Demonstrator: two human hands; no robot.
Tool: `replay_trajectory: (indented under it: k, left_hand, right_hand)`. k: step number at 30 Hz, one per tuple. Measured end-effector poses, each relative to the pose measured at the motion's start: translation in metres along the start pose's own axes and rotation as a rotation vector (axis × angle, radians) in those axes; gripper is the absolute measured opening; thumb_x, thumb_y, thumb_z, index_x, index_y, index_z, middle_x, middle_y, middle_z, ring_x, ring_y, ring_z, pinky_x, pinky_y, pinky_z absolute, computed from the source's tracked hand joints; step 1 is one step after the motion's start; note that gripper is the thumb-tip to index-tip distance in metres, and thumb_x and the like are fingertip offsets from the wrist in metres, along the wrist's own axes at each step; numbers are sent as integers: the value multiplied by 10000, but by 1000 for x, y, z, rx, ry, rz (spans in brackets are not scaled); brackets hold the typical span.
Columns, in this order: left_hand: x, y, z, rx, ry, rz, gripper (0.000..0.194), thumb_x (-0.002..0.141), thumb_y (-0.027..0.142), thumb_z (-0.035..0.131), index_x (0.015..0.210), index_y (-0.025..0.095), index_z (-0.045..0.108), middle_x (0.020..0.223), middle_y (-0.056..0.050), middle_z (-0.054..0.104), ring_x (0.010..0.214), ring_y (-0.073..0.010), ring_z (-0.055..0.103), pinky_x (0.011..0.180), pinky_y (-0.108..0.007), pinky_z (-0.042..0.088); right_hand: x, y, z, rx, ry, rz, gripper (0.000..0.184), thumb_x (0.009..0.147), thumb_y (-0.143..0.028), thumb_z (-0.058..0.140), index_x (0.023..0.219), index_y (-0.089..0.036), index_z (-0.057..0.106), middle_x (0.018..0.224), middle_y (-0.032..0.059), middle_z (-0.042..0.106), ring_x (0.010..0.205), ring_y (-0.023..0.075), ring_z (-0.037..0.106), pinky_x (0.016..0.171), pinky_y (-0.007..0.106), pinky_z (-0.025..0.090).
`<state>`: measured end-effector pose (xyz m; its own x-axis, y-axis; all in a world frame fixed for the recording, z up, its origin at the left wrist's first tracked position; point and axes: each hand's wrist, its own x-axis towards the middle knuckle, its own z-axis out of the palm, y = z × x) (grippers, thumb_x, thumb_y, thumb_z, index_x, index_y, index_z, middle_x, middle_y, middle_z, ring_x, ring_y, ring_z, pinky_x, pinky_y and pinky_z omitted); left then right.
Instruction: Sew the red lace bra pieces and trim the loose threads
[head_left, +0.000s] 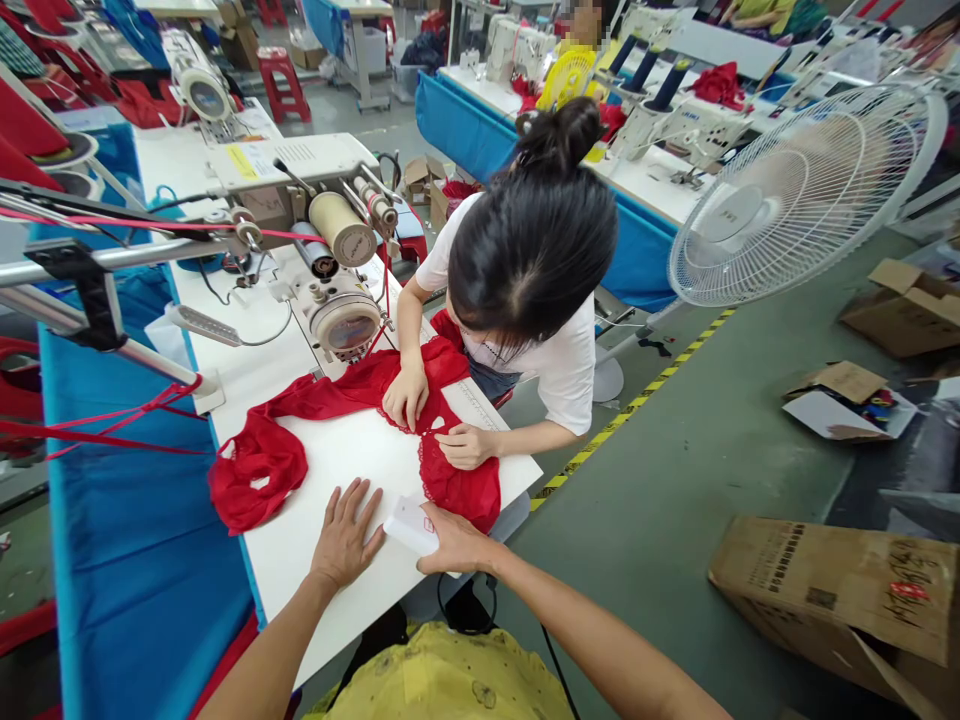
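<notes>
My left hand (pixel 347 535) lies flat on the white sewing table (pixel 330 470), fingers spread, holding nothing. My right hand (pixel 457 540) grips a white, box-shaped object (pixel 410 525) with a small red label, near the table's front edge; its exact kind I cannot make out. Beyond my hands, red lace-trimmed fabric (pixel 262 465) stretches across the table towards the sewing machine (pixel 341 320). A co-worker (pixel 532 260) in a white top bends over it, both hands touching the red lace piece (pixel 457 475).
A thread stand's metal bar (pixel 142 255) and red strips reach in from the left. Blue cloth (pixel 127 500) hangs along the table's left side. On the right are a large white fan (pixel 802 200) and a cardboard box (pixel 832 590) on the floor.
</notes>
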<state>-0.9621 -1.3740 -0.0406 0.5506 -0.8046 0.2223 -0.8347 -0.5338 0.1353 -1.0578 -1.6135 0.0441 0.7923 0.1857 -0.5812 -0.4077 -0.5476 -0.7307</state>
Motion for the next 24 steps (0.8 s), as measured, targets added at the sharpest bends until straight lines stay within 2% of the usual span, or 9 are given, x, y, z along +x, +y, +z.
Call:
replay_trajectory:
  k: [15, 24]
  left_hand:
    - [-2, -2, 3, -10, 9, -4, 557, 935, 377, 488, 1459, 191, 453, 1449, -170, 516, 1426, -324, 379, 1199, -542, 206]
    - [-3, -3, 4, -15, 3, -2, 570, 923, 380, 496, 1458, 187, 459, 1449, -169, 518, 1430, -323, 371, 1207, -539, 183]
  right_hand:
    - [4, 5, 6, -23, 20, -8, 611, 622, -395, 756, 1131, -214, 469, 1025, 25, 588, 877, 219, 576, 649, 269, 376]
    - [6, 6, 9, -27, 22, 0, 610, 614, -384, 754, 1131, -210, 481, 1044, 38, 590, 912, 233, 576, 683, 278, 394]
